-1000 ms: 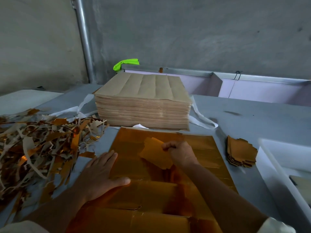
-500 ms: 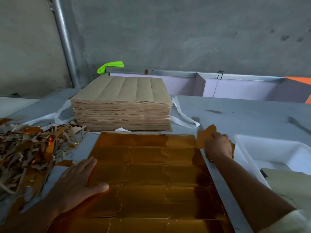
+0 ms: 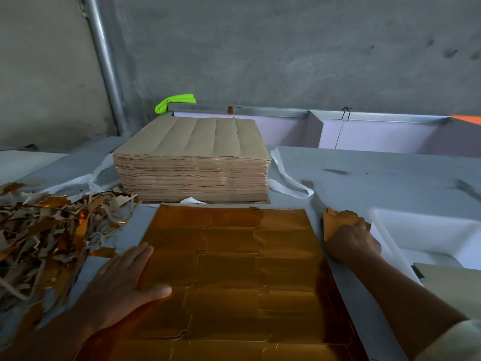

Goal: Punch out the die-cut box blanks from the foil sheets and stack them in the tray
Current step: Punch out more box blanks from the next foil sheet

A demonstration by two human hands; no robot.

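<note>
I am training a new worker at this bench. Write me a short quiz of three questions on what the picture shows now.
1. True or false: the left hand lies flat on the gold foil sheet.
2. The right hand holds the punched blanks. Where is this pile? A) on the table beside the white tray; B) inside it; C) on the floor.
3. Fill in: the scrap strips lie to the ___ of the foil sheet.
Key: 1 true; 2 A; 3 left.
</note>
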